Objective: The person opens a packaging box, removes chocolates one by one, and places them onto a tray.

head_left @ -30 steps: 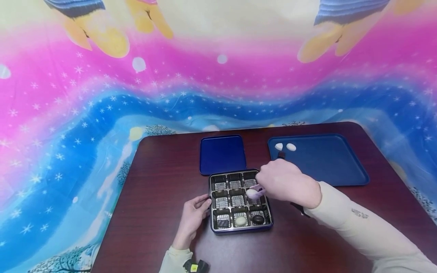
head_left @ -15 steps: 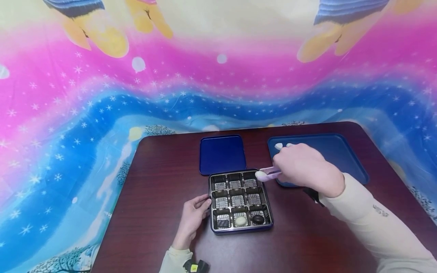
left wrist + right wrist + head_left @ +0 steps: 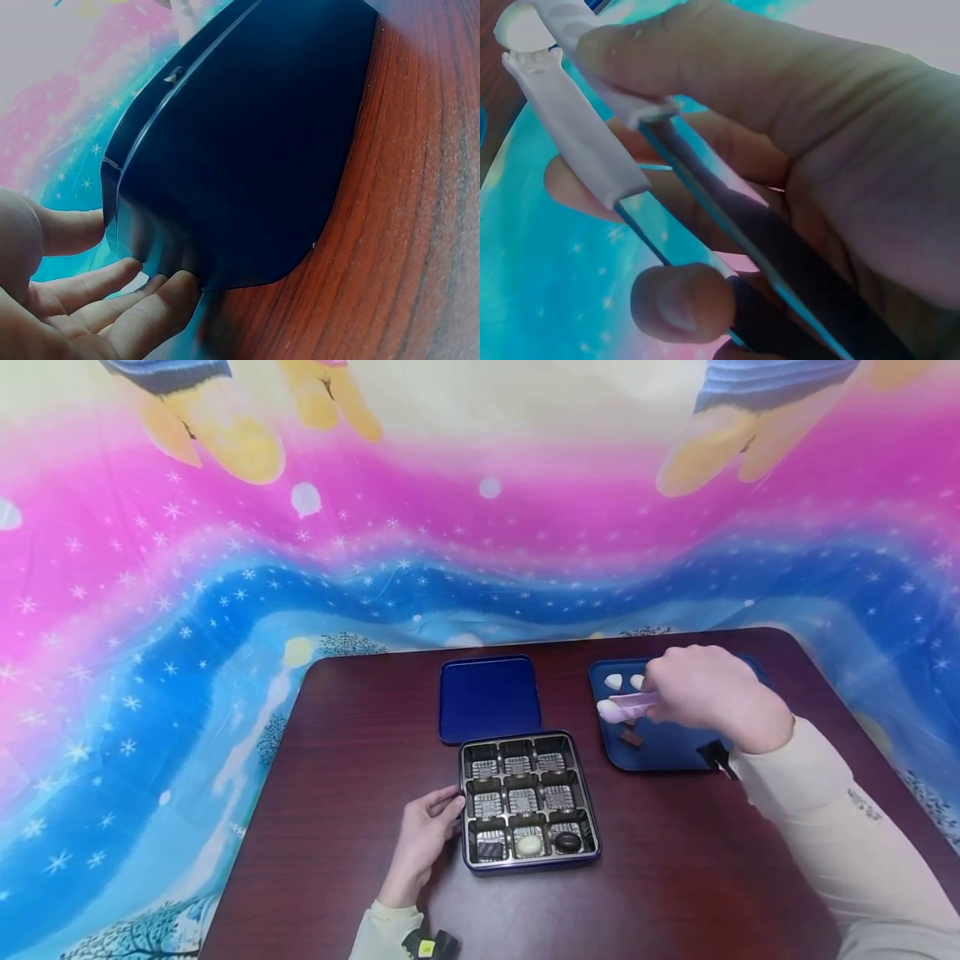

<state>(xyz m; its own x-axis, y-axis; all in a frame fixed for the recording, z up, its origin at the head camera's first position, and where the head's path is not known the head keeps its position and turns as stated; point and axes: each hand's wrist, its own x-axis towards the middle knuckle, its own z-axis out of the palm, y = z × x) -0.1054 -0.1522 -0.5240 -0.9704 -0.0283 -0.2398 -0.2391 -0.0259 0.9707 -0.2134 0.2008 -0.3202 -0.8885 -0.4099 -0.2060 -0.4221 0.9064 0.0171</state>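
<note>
The left hand rests at the left side of a blue square tin, thumb at its edge, the fingers extended, a little bent and slightly apart, their tips against the wall. The tin stands on the dark reddish wood-grain table and holds a dark plastic insert of nine compartments. In the row nearest the person lie a dark striped square chocolate at left, a cream oval chocolate in the middle and a dark oval chocolate at right; the other six show their ridged floors. Farther off, the right hand is clamped around a pair of pale-tipped tongs, thumb on one arm and fingers curled about the other, while the tong tips pinch a white rounded piece over the left part of a blue rectangular tray. On the tray lie a brown piece and, near its far left corner, two white pieces, one partly behind the hand. Behind the tin lies a shallow blue square lid; beyond the table hangs a printed cloth.
</note>
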